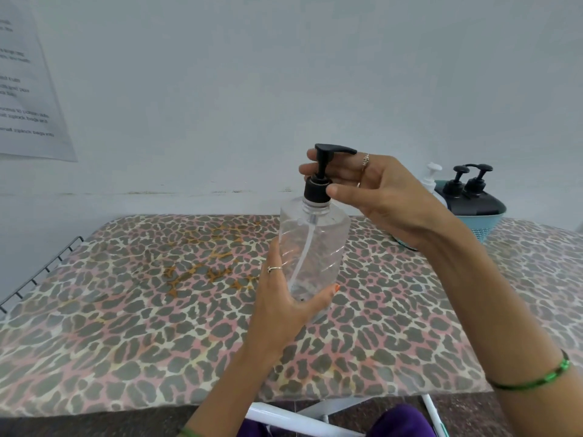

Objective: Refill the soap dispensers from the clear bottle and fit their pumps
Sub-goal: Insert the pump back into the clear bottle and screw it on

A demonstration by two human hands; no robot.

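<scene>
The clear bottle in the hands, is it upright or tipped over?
Roughly upright, leaning slightly: clear bottle held by the left hand, black pump on top.

the clear bottle is a ribbed, see-through plastic one, held upright and slightly tilted above the patterned surface, and it looks nearly empty. a black pump sits on its neck, collar at the threads and nozzle pointing right, with its thin tube running down inside toward the base. far right at the back, two dark soap dispensers with black pumps stand upright together in a teal basket; a white pump top rises just left of them.
</scene>
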